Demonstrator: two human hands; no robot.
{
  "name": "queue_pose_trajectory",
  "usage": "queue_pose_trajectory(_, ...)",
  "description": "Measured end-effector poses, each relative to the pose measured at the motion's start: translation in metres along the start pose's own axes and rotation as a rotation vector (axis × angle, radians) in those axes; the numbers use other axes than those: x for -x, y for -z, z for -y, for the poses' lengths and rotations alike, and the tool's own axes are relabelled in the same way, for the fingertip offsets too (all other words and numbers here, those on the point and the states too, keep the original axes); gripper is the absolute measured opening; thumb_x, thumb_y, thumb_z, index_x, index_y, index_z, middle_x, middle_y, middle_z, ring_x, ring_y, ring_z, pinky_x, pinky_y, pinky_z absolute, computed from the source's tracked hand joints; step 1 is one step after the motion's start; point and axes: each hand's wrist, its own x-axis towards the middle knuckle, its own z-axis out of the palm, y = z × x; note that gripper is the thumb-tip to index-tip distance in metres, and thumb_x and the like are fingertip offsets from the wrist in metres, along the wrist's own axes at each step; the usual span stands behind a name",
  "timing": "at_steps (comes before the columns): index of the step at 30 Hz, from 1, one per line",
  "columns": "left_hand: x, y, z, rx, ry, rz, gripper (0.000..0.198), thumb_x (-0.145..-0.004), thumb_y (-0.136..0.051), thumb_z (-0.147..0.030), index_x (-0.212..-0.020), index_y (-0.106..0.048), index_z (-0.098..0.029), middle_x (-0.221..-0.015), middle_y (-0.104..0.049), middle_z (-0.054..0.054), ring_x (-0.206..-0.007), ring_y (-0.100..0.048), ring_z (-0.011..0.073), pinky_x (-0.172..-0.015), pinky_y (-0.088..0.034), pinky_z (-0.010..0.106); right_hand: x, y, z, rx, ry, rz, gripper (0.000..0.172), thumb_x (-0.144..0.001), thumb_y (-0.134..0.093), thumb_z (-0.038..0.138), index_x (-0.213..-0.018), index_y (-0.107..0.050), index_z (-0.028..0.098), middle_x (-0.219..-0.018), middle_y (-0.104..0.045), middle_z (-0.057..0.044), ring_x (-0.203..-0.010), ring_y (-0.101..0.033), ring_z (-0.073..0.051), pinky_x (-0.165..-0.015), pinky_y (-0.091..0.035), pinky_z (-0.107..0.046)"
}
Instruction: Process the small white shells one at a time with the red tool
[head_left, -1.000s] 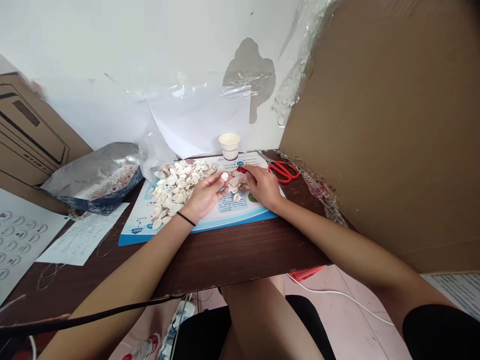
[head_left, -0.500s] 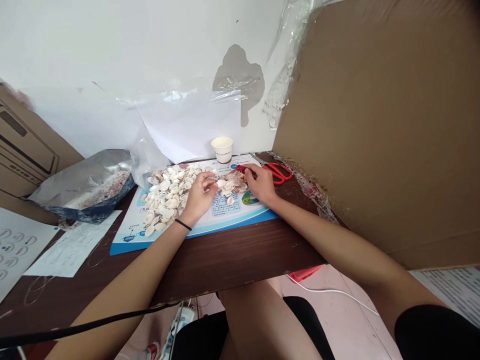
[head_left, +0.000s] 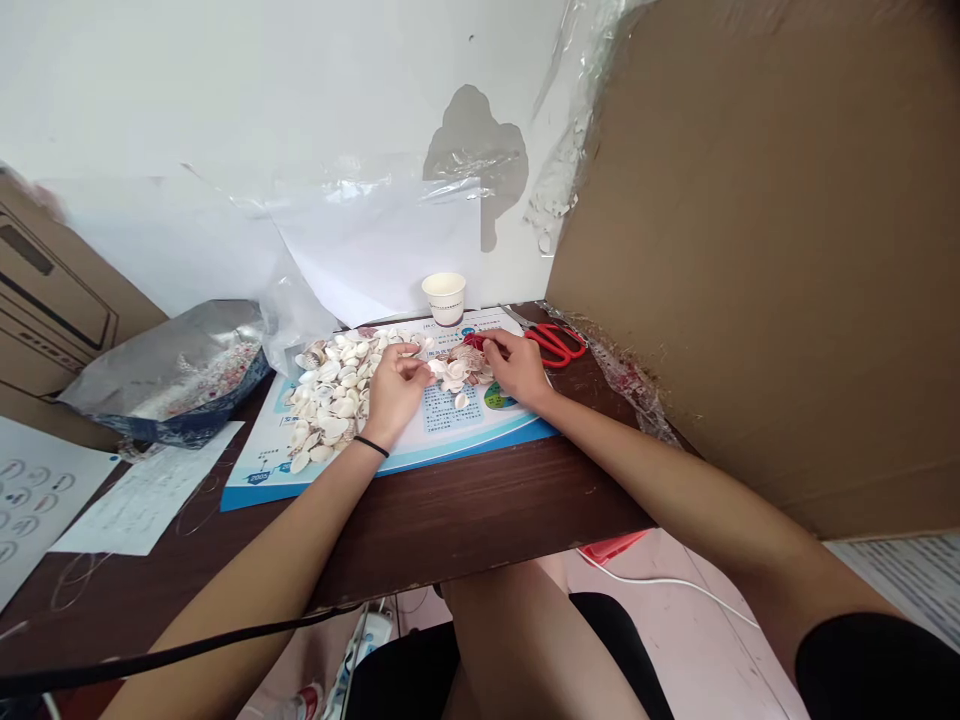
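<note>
Head view: we look down on two bare hands working over a printed blue-edged mat (head_left: 457, 425) on a dark wooden table (head_left: 480, 500). The fingers of the left hand (head_left: 397, 385) curl inward with their tips drawn together just beside a heap of pale clam shells (head_left: 330, 395), though we cannot tell whether they grip a shell. A second or so ago, a small white shell stood out clearly at those fingertips; we can no longer pick it out there. The fingers of the right hand (head_left: 517, 368) are bent and appear pinched on a small red object (head_left: 472, 341), whose kind we cannot make out. A smaller group of pinkish and white shells (head_left: 457, 368) lies directly beneath and between both sets of fingers. Beyond the right fingers sit red-handled scissors (head_left: 556, 345), and ahead of them stands a white paper cup (head_left: 444, 298). Out past the left fingers lies a silver foil bag (head_left: 169, 370). Below the left fingers, "2005" (head_left: 259, 477) can be read at the mat's corner; the mat's other print and the cup's label are too small to read.
</note>
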Motion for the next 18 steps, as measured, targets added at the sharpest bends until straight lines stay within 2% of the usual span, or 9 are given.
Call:
queue_pose_trajectory(3, -0.001, 0.001, 0.004, -0.038, -0.05, 0.044, 0.039, -0.072, -0.069, -0.014, -0.108, -0.055, -0.019, -0.086, -0.066, 0.001, -0.078, -0.069, 0.0171, -0.082, -0.055, 0.038, 0.0, 0.0, 0.001, -0.037, 0.001, 0.003, 0.027, -0.089, -0.049, 0.019, -0.1, -0.075, 0.019, -0.092, -0.077, -0.004, -0.083, -0.07, -0.018, -0.079, -0.054, -0.031)
queue_pose_trajectory(7, 0.003, 0.001, 0.001, -0.14, -0.159, 0.189, 0.026, -0.079, -0.063, -0.019, -0.105, -0.062, -0.018, -0.098, -0.072, 0.007, -0.096, -0.069, 0.0201, -0.093, -0.052, 0.041, 0.0, 0.0, 0.002, -0.061, 0.0, -0.011, 0.027, -0.088, -0.05, 0.018, -0.098, -0.075, 0.019, -0.092, -0.077, -0.004, -0.084, -0.07, -0.018, -0.081, -0.055, -0.032)
queue_pose_trajectory(9, 0.006, 0.001, -0.003, -0.255, -0.21, 0.215, 0.022, -0.082, -0.06, -0.02, -0.103, -0.066, -0.019, -0.109, -0.072, 0.008, -0.102, -0.067, 0.021, -0.094, -0.052, 0.04, 0.0, 0.0, 0.002, -0.063, -0.001, -0.011, 0.027, -0.088, -0.05, 0.017, -0.099, -0.075, 0.019, -0.093, -0.077, -0.004, -0.084, -0.07, -0.018, -0.08, -0.055, -0.032)
queue_pose_trajectory(11, 0.006, 0.005, -0.01, -0.361, -0.256, 0.177, 0.023, -0.083, -0.057, -0.019, -0.103, -0.069, -0.02, -0.114, -0.072, 0.007, -0.104, -0.066, 0.0215, -0.092, -0.052, 0.039, 0.0, -0.001, 0.001, -0.057, -0.006, -0.004, 0.027, -0.088, -0.051, 0.018, -0.1, -0.075, 0.019, -0.091, -0.077, -0.004, -0.082, -0.07, -0.018, -0.079, -0.055, -0.031)
queue_pose_trajectory(14, -0.001, 0.022, -0.018, -0.482, -0.356, 0.0, 0.025, -0.084, -0.051, -0.017, -0.1, -0.071, -0.019, -0.11, -0.073, 0.007, -0.103, -0.065, 0.0228, -0.091, -0.051, 0.041, 0.001, 0.0, 0.0, -0.039, -0.008, 0.003, 0.027, -0.088, -0.051, 0.019, -0.1, -0.075, 0.019, -0.09, -0.077, -0.003, -0.08, -0.069, -0.017, -0.077, -0.054, -0.03)
queue_pose_trajectory(16, -0.009, 0.038, -0.021, -0.608, -0.467, -0.131, 0.025, -0.083, -0.049, -0.015, -0.094, -0.072, -0.019, -0.105, -0.073, 0.007, -0.107, -0.061, 0.0249, -0.099, -0.045, 0.044, 0.001, 0.0, -0.001, -0.042, -0.007, 0.011, 0.027, -0.088, -0.051, 0.02, -0.1, -0.075, 0.019, -0.086, -0.076, -0.003, -0.077, -0.068, -0.017, -0.075, -0.053, -0.03)
queue_pose_trajectory(18, -0.015, 0.054, -0.02, -0.737, -0.481, -0.184, 0.026, -0.084, -0.048, -0.015, -0.094, -0.072, -0.019, -0.106, -0.072, 0.008, -0.109, -0.059, 0.0267, -0.104, -0.04, 0.047, 0.002, 0.0, -0.001, -0.052, -0.006, 0.024, 0.028, -0.087, -0.051, 0.021, -0.101, -0.075, 0.018, -0.083, -0.076, -0.003, -0.072, -0.067, -0.017, -0.072, -0.053, -0.03)
